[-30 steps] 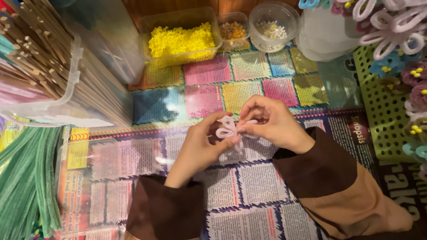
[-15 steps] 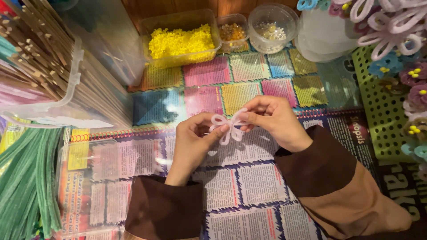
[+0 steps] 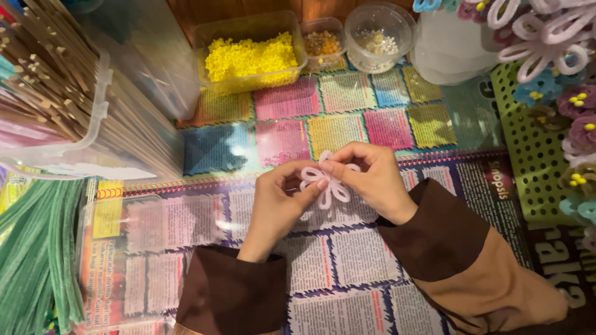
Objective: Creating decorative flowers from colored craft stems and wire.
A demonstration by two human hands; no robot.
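The left hand (image 3: 279,201) and the right hand (image 3: 369,180) met over the middle of the newspaper-covered table (image 3: 347,260), fingers pinched narrow on a small pale pink pipe-cleaner flower (image 3: 326,183) held between them just above the paper. Green pipe cleaners (image 3: 34,254) lay at the near left edge. Beyond, a clear box of wooden sticks (image 3: 56,105) stood at the left. At the far edge sat a tub of yellow beads (image 3: 248,59) and a round cup (image 3: 379,31).
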